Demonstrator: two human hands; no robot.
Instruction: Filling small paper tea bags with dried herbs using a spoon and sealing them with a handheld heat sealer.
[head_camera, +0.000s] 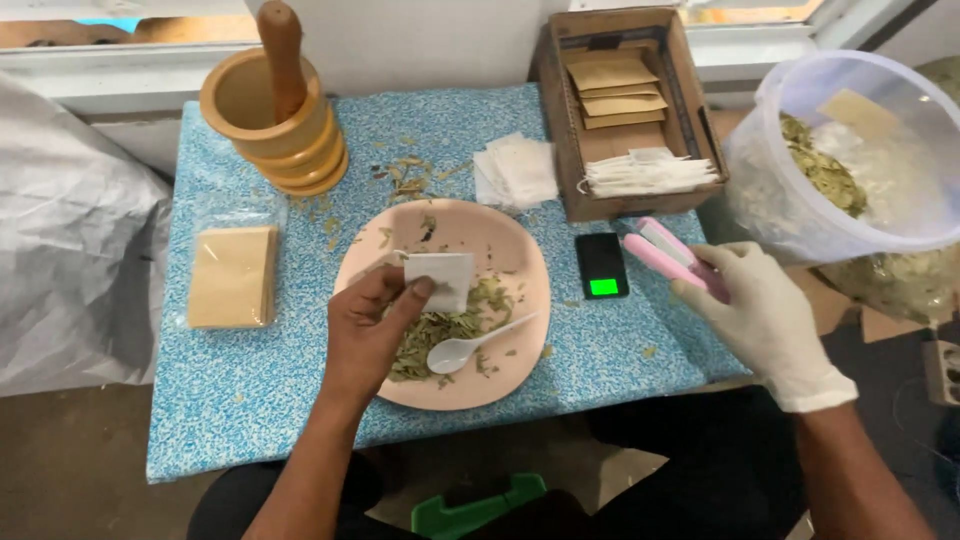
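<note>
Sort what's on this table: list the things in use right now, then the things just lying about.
In use:
left hand, pinching a small white paper sachet
gloved right hand, gripping a pink handheld sealer
round pink plate of dried green leaves

Lying about:
wooden mortar
brown cardboard box
white plastic spoon

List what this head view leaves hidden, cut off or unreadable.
- White sachet: contents unseen; left hand covers its lower corner.
- Pink tool: rear end hidden in gloved right hand.
- Small scale: green display too small.
- Plastic tub: cut by right edge.
</note>
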